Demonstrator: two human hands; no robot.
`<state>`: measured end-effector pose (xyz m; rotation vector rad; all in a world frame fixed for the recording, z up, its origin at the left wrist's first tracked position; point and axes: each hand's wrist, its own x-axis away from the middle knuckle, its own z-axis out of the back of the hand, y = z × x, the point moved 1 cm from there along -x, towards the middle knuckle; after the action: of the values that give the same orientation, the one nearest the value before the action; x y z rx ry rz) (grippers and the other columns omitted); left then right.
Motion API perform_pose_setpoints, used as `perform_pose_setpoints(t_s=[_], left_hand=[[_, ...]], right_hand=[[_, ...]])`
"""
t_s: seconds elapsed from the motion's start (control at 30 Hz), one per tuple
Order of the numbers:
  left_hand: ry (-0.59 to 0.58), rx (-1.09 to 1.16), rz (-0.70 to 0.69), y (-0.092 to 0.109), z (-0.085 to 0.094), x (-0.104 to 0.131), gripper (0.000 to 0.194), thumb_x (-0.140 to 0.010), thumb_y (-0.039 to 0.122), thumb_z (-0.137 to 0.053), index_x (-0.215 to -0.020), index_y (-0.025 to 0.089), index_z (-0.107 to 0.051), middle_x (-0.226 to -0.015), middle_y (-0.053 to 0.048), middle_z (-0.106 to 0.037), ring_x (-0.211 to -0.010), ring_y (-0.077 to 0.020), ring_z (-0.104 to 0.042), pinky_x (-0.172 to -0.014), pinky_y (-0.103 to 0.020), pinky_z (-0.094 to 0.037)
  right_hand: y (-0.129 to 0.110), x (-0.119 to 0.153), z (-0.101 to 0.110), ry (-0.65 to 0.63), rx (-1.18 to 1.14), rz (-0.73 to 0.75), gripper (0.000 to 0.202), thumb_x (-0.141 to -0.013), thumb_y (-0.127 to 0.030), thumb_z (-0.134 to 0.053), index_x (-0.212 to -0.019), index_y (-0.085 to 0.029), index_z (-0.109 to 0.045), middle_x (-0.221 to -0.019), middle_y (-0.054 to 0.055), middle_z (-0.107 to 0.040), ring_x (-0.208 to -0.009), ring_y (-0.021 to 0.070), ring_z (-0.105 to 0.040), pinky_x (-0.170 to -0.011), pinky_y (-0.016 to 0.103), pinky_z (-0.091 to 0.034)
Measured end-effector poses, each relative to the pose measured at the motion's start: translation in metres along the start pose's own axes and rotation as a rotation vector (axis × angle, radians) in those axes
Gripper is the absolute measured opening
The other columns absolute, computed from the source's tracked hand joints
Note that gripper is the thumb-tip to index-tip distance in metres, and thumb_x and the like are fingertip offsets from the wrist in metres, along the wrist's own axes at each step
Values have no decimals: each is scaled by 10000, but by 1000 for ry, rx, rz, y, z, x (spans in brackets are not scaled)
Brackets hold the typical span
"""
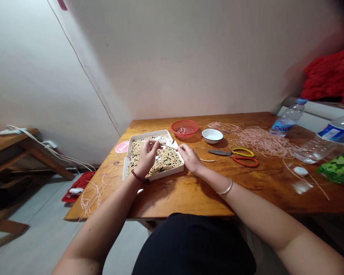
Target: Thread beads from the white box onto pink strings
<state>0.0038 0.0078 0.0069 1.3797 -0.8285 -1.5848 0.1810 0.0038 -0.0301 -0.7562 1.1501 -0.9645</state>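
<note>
A shallow white box [125, 168] holds a mass of small cream, black and a few green beads [163, 162]. Over the beads, my left hand [147, 154] is closed in a pinch at one end of a short beaded stretch of cord [170, 147]. My right hand [189, 157] pinches the same cord at the box's right edge. Past my right hand, a row of cream beads [207, 160] lies on the table, seemingly on the same cord. The fingertips are too small to show exactly how each grips it.
Behind the box stand a red plastic basket [185, 129] and a white bowl [212, 135]. Scissors [235, 153] lie to the right, before a heap of pink cord [260, 141]. Plastic bottles [288, 118] stand farther right. Loose cords [99, 191] hang over the left table edge.
</note>
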Motion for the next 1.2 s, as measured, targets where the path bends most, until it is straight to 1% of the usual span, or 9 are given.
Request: perform_pose_setpoints(t_s=[0.13,0.33,0.53,0.63,0.8,0.93,1.07,1.13,1.2], left_hand=[[-2,-11,6,3,0,0,309,-821,473,-563,-840,171,-503,-920,-81,-675,-799,-154,-634,-553,-205,-459],[22,-28,22,8,2,0,330,-774,482,-619,-838,160,-590,-896,-83,-673,-857,-181,-641,-566,-207,-486],[-7,65,38,5,2,1,309,-799,458,-603,-826,164,-511,-945,-84,-674,-749,-152,-665,-537,-198,-477],[-6,71,25,3,2,1,305,-816,455,-582,-825,173,-465,-937,-80,-676,-715,-148,-669,-514,-195,-467],[-12,39,-3,3,2,0,287,-836,435,-565,-827,173,-450,-931,-77,-673,-659,-132,-665,-488,-185,-447],[-3,21,-34,3,2,0,270,-848,419,-554,-826,174,-443,-929,-73,-673,-640,-120,-661,-479,-178,-433],[33,12,-40,2,4,-1,261,-853,414,-546,-832,177,-439,-937,-77,-673,-626,-116,-655,-469,-180,-426],[39,13,-39,2,5,-2,260,-854,415,-543,-833,178,-438,-940,-79,-673,-618,-113,-649,-465,-180,-423],[37,10,-38,2,6,-2,261,-854,417,-540,-833,178,-439,-940,-79,-674,-604,-107,-641,-460,-178,-418]], right_hand=[[6,-2,-1,-10,-16,8,240,-853,-425,-452,-804,-200,-521,-663,-25,-489,-591,124,-426,-585,243,-324],[15,-7,-3,30,-88,-23,226,-824,-399,-481,-750,-187,-507,-689,-12,-509,-648,131,-454,-617,246,-352],[13,-6,-4,47,-216,-108,207,-809,-373,-472,-698,-198,-475,-620,-25,-447,-606,125,-417,-549,228,-323],[10,-5,-4,33,-264,-126,213,-816,-385,-467,-717,-197,-489,-621,-27,-436,-591,119,-403,-533,221,-314],[6,-5,-4,-8,-247,-51,272,-813,-454,-500,-824,-187,-551,-670,-18,-479,-625,119,-425,-559,221,-328],[8,-5,-4,-12,-211,-22,243,-791,-430,-541,-809,-188,-553,-675,-17,-482,-604,113,-411,-547,223,-310],[10,-6,-3,3,-310,-127,159,-800,-335,-479,-718,-199,-481,-606,-35,-406,-516,97,-330,-471,215,-242],[9,-5,-4,-23,-387,-174,137,-789,-293,-457,-688,-200,-457,-568,-44,-349,-487,91,-291,-448,211,-209],[6,-5,-5,-67,-463,-219,151,-798,-300,-445,-694,-195,-474,-549,-50,-317,-465,85,-265,-434,206,-187]])
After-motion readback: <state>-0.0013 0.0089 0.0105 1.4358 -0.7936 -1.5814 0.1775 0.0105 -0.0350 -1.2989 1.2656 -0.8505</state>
